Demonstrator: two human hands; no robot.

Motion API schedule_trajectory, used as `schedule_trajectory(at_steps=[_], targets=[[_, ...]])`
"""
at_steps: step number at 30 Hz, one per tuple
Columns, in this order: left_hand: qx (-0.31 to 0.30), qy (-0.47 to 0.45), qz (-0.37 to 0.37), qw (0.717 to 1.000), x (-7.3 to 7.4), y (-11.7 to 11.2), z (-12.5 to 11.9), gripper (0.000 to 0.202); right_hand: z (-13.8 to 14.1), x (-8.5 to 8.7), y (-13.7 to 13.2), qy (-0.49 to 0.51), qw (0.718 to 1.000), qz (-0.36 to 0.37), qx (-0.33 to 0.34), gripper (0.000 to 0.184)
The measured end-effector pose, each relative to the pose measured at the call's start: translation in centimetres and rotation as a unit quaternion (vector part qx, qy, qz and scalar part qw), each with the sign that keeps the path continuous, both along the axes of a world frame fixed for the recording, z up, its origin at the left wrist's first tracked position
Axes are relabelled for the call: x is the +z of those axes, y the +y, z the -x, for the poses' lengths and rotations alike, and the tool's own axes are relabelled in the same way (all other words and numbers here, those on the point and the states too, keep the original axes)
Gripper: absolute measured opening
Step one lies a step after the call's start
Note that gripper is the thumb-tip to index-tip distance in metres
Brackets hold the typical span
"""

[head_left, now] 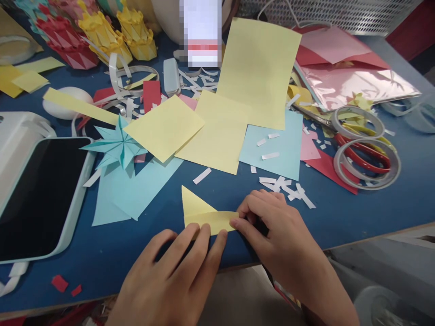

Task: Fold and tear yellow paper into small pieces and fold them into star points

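A small piece of yellow paper lies near the table's front edge, with one pointed corner up at the left and a strip folded over along its lower side. My left hand rests on its lower edge, fingers spread and fingertips pressing the paper down. At the right end, my right hand pinches the folded strip between thumb and forefinger. Just beyond lie yellow paper sheets and a blue-green sheet with white paper strips on it. A blue-green folded paper star sits to the left.
A phone lies at the left. Rolls of tape and red-handled scissors are at the right. Folded red and yellow paper pieces stand at the back, beside a blurred upright screen. White paper scraps lie past my right hand.
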State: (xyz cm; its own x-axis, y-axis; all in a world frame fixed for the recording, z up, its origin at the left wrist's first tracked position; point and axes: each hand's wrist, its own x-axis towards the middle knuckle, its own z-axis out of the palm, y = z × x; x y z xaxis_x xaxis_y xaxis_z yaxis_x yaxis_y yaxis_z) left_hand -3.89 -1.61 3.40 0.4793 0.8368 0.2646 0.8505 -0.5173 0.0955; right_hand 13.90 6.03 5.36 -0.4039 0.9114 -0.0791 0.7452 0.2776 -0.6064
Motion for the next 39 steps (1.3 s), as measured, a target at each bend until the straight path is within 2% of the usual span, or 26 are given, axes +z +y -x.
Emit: schedule_trajectory(at_steps=[4, 8, 11, 13, 17, 20, 26, 31, 39], targets=[[-0.011, 0.013, 0.016, 1.0, 0.2, 0.1, 0.2, 0.049, -0.1, 0.2, 0.0, 0.005, 1.0, 0.008, 0.004, 0.026], [-0.012, -0.015, 0.016, 1.0, 0.3, 0.3, 0.4, 0.046, -0.2, 0.2, -0.2, 0.009, 1.0, 0.01, -0.006, 0.022], [-0.009, -0.029, 0.048, 0.998, 0.1, 0.3, 0.8, 0.047, -0.1, 0.1, -0.6, 0.023, 1.0, 0.004, -0.021, 0.026], [-0.007, -0.006, 0.056, 0.998, -0.2, 0.4, 1.4, 0.049, 0.0, 0.0, -0.8, 0.03, 0.999, -0.007, -0.026, 0.029], [-0.069, 0.072, -0.001, 0.995, -0.7, 0.7, 3.2, 0.053, 0.1, 0.1, -0.9, 0.022, 0.999, -0.022, -0.016, 0.029], [-0.09, 0.081, 0.008, 0.993, -0.8, 0.6, 4.1, 0.055, 0.1, 0.1, -0.8, 0.006, 0.999, -0.034, 0.015, 0.031], [-0.024, 0.09, 0.071, 0.993, -0.5, -0.4, 3.8, 0.063, -0.2, -0.2, -0.9, -0.006, 0.998, -0.04, 0.044, 0.034], [-0.031, 0.088, 0.075, 0.993, -0.3, -0.6, 3.9, 0.061, -0.3, -0.4, -0.9, -0.006, 0.998, -0.035, 0.053, 0.032], [-0.024, 0.022, 0.078, 0.996, -0.6, -0.8, 5.1, 0.066, -0.2, -0.2, -1.3, 0.019, 0.997, -0.052, 0.046, 0.027]])
